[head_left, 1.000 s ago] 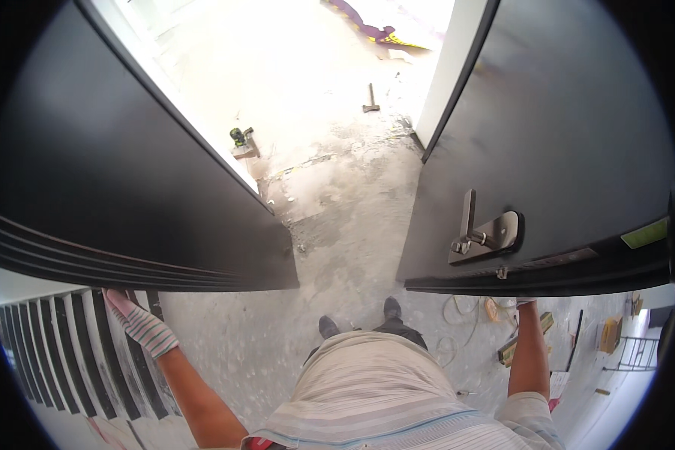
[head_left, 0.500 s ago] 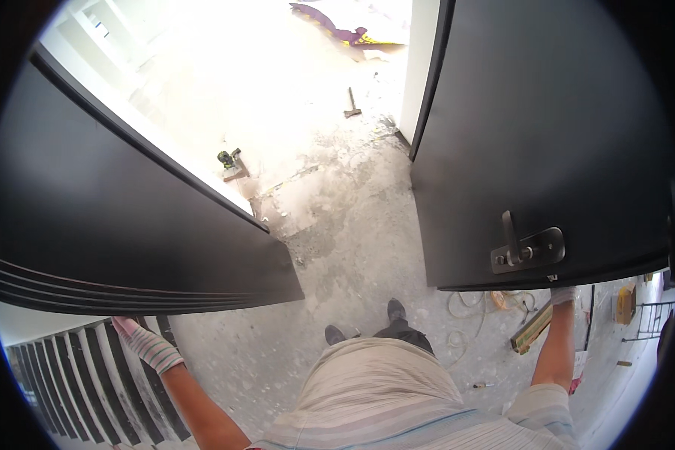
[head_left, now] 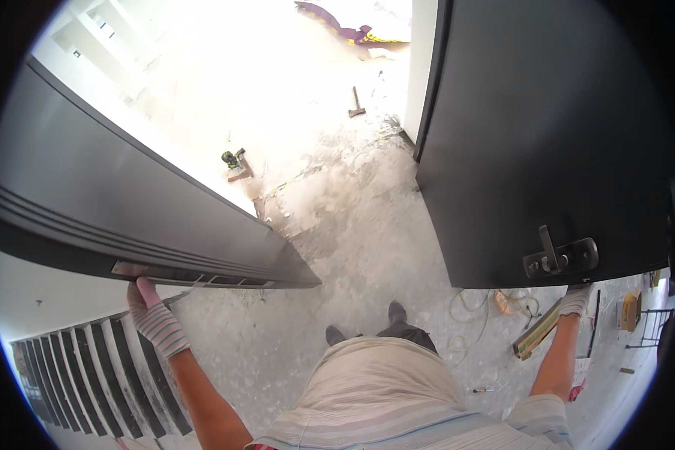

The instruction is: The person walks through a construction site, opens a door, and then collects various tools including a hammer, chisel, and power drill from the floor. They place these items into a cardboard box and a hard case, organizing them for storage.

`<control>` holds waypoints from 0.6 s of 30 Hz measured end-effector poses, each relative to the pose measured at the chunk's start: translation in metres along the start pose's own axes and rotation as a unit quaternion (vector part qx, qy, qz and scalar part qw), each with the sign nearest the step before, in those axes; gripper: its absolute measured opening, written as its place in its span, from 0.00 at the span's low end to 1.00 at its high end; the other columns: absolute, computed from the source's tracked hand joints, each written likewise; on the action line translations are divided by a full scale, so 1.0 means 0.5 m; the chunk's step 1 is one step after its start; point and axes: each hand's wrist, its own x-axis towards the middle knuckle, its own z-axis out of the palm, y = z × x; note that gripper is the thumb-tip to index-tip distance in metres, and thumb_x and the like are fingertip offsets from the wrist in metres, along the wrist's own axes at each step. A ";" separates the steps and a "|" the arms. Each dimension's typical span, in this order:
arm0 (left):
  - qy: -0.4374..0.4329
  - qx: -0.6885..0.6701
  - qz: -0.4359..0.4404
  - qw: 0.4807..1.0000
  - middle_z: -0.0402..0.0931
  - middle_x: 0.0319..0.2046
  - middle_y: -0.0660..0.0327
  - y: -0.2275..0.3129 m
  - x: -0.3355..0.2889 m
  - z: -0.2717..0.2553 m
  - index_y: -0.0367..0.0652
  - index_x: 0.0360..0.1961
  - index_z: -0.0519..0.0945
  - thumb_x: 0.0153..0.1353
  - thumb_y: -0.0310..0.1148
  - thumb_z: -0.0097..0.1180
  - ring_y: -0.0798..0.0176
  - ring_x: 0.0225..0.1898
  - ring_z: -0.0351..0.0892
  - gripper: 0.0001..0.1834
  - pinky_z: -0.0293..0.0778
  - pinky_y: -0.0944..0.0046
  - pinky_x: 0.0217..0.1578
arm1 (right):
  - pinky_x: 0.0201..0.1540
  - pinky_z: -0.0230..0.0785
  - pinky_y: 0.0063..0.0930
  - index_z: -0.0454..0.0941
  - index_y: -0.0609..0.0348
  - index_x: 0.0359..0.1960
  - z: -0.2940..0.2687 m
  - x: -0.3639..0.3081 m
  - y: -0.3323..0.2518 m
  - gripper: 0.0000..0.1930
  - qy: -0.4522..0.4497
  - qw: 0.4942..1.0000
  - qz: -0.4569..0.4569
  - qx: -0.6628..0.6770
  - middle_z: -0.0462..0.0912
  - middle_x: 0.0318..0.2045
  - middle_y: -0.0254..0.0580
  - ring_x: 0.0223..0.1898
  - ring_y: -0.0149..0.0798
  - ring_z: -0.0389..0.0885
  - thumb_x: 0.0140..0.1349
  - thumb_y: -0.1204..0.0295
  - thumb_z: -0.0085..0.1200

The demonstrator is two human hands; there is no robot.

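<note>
Left hand (head_left: 156, 321) touching left door (head_left: 142, 199); right hand (head_left: 576, 299) partly hidden by right door (head_left: 536, 142); both grips unclear.

Head view, one: wide fisheye, left of a side-by-side pair worn on the person's head. Aspect: steeply downward and forward, upright, unmirrored. Field: rounded, corners black, straight edges bowed near the rim. Nearest: striped pale shirt (head_left: 375, 375), lower centre, viewed from above; shoes (head_left: 397, 312) just beyond. Close flanks: left hand (head_left: 156, 319) and right hand (head_left: 575, 300), forearms (head_left: 206, 397) rising from the lower edge. Middle range: left door panel (head_left: 142, 202) and right door panel (head_left: 540, 135), seen obliquely. Farthest: overexposed floor (head_left: 277, 97) between them, toward the top.
</note>
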 end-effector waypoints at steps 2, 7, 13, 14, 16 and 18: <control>-0.011 0.015 0.013 1.000 0.81 0.51 0.55 0.023 -0.010 0.047 0.31 0.56 0.77 0.73 0.37 0.57 0.65 0.50 0.79 0.20 0.73 0.65 0.56 | 0.76 0.56 0.39 0.69 0.53 0.67 -0.009 0.033 0.002 0.26 -0.002 1.000 0.011 0.015 0.70 0.69 0.45 0.68 0.42 0.69 0.76 0.53 0.39; -0.014 0.121 0.055 0.991 0.82 0.46 0.52 0.063 -0.009 0.156 0.28 0.54 0.77 0.72 0.39 0.59 0.64 0.46 0.80 0.22 0.75 0.64 0.51 | 0.76 0.56 0.39 0.67 0.53 0.69 0.008 0.078 -0.024 0.27 0.017 0.996 0.037 0.079 0.69 0.69 0.46 0.69 0.43 0.69 0.76 0.53 0.40; -0.018 0.170 0.123 0.978 0.82 0.38 0.57 0.081 -0.002 0.259 0.29 0.50 0.79 0.71 0.41 0.60 0.65 0.40 0.78 0.21 0.75 0.64 0.47 | 0.76 0.55 0.39 0.66 0.54 0.70 0.011 0.121 -0.026 0.28 0.028 0.998 0.030 0.038 0.69 0.70 0.46 0.69 0.43 0.69 0.76 0.52 0.39; -0.007 0.178 0.142 0.974 0.82 0.35 0.58 0.082 -0.003 0.281 0.30 0.47 0.80 0.70 0.42 0.60 0.66 0.37 0.77 0.21 0.75 0.64 0.45 | 0.76 0.55 0.39 0.65 0.54 0.70 0.008 0.127 -0.030 0.28 0.030 0.999 0.027 0.034 0.69 0.70 0.46 0.69 0.43 0.69 0.76 0.52 0.39; -0.002 0.212 0.148 0.966 0.82 0.33 0.58 0.102 -0.008 0.316 0.31 0.46 0.81 0.70 0.43 0.61 0.66 0.36 0.77 0.21 0.75 0.64 0.44 | 0.76 0.55 0.39 0.65 0.55 0.71 0.001 0.138 -0.037 0.28 0.033 0.999 0.022 0.023 0.68 0.70 0.46 0.69 0.43 0.68 0.76 0.52 0.39; 0.009 0.224 0.159 0.962 0.82 0.31 0.58 0.095 0.010 0.343 0.33 0.44 0.82 0.69 0.44 0.61 0.65 0.34 0.77 0.20 0.75 0.64 0.43 | 0.76 0.54 0.39 0.64 0.55 0.71 -0.001 0.149 -0.036 0.29 0.035 0.999 0.018 0.010 0.68 0.70 0.46 0.69 0.43 0.68 0.76 0.52 0.39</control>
